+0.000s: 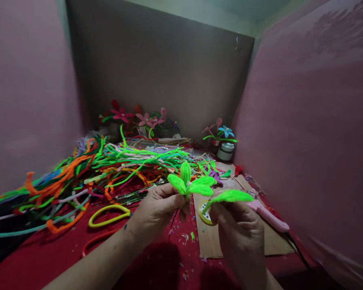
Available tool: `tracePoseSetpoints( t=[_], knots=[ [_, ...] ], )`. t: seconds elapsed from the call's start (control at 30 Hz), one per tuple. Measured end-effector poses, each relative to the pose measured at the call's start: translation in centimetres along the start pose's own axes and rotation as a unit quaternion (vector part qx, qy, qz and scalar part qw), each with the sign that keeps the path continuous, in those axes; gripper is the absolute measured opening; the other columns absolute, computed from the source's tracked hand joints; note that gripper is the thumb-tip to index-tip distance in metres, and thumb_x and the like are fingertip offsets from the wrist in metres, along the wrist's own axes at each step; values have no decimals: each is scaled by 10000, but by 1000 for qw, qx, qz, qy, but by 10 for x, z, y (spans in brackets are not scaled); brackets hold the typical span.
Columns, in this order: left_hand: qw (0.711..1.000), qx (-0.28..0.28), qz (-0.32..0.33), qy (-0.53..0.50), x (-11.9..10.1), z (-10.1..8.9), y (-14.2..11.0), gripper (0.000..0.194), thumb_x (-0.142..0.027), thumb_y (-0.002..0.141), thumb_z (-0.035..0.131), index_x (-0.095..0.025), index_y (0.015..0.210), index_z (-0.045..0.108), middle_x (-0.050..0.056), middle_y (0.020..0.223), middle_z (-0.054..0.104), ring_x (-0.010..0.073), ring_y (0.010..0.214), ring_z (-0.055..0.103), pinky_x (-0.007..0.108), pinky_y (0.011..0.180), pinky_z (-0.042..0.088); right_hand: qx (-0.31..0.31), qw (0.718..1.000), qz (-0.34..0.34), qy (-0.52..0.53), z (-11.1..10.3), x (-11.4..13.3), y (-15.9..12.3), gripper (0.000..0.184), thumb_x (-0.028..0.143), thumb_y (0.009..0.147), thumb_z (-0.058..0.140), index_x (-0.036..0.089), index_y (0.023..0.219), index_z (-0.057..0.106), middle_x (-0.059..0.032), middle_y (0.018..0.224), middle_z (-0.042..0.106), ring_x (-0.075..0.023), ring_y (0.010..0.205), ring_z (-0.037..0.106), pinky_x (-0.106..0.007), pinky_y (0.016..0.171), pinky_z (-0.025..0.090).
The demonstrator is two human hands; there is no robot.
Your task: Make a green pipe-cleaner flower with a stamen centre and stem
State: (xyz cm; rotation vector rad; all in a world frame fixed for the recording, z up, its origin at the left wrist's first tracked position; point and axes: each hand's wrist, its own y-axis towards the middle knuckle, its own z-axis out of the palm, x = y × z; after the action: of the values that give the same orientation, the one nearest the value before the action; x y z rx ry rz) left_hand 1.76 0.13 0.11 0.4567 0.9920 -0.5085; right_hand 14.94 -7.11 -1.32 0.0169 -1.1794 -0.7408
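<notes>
2 pink walls flank a red bench. Pinched in the left hand, the green flower should be light, soft, crushable, best held by its downward-pointing stem. The right hand pinches a green leaf, long axis sideways, tip rightward. Beyond the left hand lie pipe cleaners.

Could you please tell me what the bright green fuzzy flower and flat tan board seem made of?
Bright green fuzzy flower: apparently chenille pipe cleaner, matte, judging by its furry, ridged surface.
Flat tan board: perhaps plywood or cardboard, dull, judging by its plain brown face.
</notes>
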Motion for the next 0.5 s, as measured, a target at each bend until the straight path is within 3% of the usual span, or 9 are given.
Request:
tracePoseSetpoints(
  t=[0.27, 0.5],
  knots=[
    [1000, -26, 11, -6, 1, -2, 2, 175, -258, 600, 761, -112, 579, 667, 40, 533, 624, 92, 471, 532, 192, 467, 403, 15, 1000, -12, 12, 1, -2, -1, 97, 140, 681, 697, 228, 722, 700, 18, 627, 651, -83, 550, 555, -183, 531, 471],
    [997, -64, 23, -27, 5, -1, 6, 163, -227, 563, 783, -118, 584, 664, 13, 544, 610, 87, 500, 529, 194, 505, 401, 60, 989, -74, -115, 13, -5, 1, 127, 140, 752, 630, 249, 786, 686, 20, 686, 630, -106, 636, 568, -230, 622, 472]
  ],
)
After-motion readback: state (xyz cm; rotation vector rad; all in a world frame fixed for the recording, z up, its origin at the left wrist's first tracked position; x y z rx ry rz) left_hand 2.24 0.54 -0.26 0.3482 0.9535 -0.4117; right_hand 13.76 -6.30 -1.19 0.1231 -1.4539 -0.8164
